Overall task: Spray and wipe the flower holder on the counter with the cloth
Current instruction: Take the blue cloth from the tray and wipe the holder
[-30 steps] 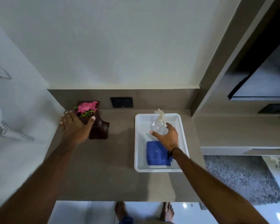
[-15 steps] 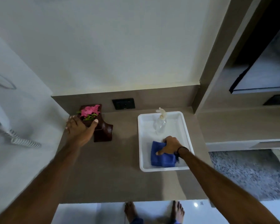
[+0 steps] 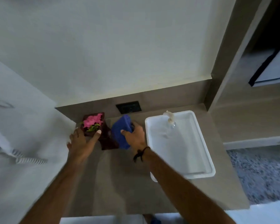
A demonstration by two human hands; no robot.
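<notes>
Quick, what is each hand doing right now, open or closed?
Left hand: closed around the flower holder.
Right hand: closed on the blue cloth.

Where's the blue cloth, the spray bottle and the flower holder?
blue cloth (image 3: 120,123), head view, its bunched middle.
spray bottle (image 3: 169,117), head view, its pale trigger head.
flower holder (image 3: 108,141), head view, its dark brown base.

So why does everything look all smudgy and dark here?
Head view: motion blur smears the coiled cord, the rug and the blue cloth. Head view too: the light is dim and bluish, with soft shadows on the counter, and the wide lens bends the wall edges.
</notes>
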